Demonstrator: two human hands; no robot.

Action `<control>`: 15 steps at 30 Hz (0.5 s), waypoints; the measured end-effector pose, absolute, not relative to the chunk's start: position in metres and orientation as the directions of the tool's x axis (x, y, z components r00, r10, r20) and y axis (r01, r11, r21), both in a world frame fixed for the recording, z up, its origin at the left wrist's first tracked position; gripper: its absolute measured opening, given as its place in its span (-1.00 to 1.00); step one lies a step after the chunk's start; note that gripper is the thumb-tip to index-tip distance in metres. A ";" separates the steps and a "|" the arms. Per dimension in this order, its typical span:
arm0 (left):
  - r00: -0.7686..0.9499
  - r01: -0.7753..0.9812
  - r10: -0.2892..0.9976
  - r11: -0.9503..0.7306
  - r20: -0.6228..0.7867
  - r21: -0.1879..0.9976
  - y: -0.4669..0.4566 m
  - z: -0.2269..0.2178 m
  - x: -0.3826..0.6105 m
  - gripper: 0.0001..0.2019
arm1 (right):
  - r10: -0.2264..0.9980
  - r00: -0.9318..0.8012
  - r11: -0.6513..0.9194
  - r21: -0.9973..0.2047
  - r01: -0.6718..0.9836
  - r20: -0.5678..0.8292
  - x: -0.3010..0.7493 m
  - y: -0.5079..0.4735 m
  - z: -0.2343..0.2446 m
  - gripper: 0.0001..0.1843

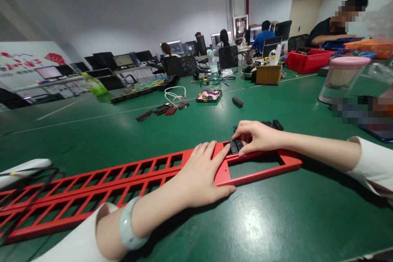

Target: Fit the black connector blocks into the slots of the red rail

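A long red frame [264, 174] with rows of slots lies across the green table. My left hand [199, 176] rests flat on it, fingers spread, the index fingertip close to the black blocks. Small black rectangular blocks [233, 147] sit side by side in an opening of the frame. My right hand [258, 136] is closed, with thumb and fingers pinched around a black block at the right end of that row; the fingers partly hide it. Behind the right hand, more black blocks [278, 125] lie on the table beside the frame.
A single black block [237, 102] and an open box of small parts [209, 96] lie farther back. At the right stand a pink-lidded jar [340, 80] and a red bin [308, 61]. A green bottle [94, 84] lies left. A person [334, 24] sits at the far right.
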State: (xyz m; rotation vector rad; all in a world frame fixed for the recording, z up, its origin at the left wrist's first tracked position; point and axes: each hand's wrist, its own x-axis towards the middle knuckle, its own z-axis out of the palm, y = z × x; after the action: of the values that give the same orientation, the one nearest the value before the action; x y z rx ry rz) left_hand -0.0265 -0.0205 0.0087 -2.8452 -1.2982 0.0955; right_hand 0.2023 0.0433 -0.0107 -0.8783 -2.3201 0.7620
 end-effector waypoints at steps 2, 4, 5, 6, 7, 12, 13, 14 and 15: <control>0.654 0.754 0.755 -0.656 -0.048 -0.036 -0.020 0.009 -0.027 -0.12 | 0.704 -0.656 0.635 -0.655 0.409 0.274 0.203 0.043 -0.010 -0.49; 0.655 0.753 0.754 -0.657 -0.048 -0.037 -0.020 0.008 -0.027 -0.12 | 0.699 -0.665 0.634 -0.659 0.406 0.263 0.203 0.043 -0.009 -0.50; 0.656 0.753 0.754 -0.657 -0.048 -0.037 -0.020 0.008 -0.027 -0.12 | 0.699 -0.667 0.630 -0.665 0.402 0.259 0.203 0.043 -0.009 -0.51; 0.656 0.753 0.753 -0.657 -0.050 -0.037 -0.020 0.008 -0.027 -0.12 | 0.700 -0.667 0.624 -0.672 0.398 0.255 0.203 0.043 -0.009 -0.52; 0.655 0.753 0.754 -0.657 -0.050 -0.035 -0.020 0.008 -0.027 -0.12 | 0.702 -0.666 0.619 -0.680 0.394 0.253 0.203 0.043 -0.008 -0.53; 0.652 0.756 0.757 -0.654 -0.051 -0.039 -0.020 0.008 -0.027 -0.12 | 0.713 -0.650 0.614 -0.682 0.397 0.264 0.202 0.039 -0.008 -0.55; 0.652 0.755 0.756 -0.654 -0.053 -0.043 -0.020 0.008 -0.027 -0.11 | 0.716 -0.644 0.618 -0.674 0.404 0.271 0.202 0.038 -0.008 -0.57; 0.653 0.754 0.756 -0.655 -0.054 -0.046 -0.020 0.008 -0.027 -0.11 | 0.718 -0.638 0.622 -0.666 0.411 0.278 0.201 0.038 -0.008 -0.58; 0.653 0.755 0.756 -0.655 -0.054 -0.045 -0.020 0.008 -0.027 -0.11 | 0.720 -0.633 0.628 -0.656 0.418 0.284 0.201 0.037 -0.008 -0.60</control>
State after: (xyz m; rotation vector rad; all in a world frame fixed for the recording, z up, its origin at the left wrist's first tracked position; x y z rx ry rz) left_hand -0.0267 -0.0203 0.0081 -2.8386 -1.2973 0.1066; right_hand 0.2006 0.0367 -0.0079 -0.8905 -2.3160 0.7459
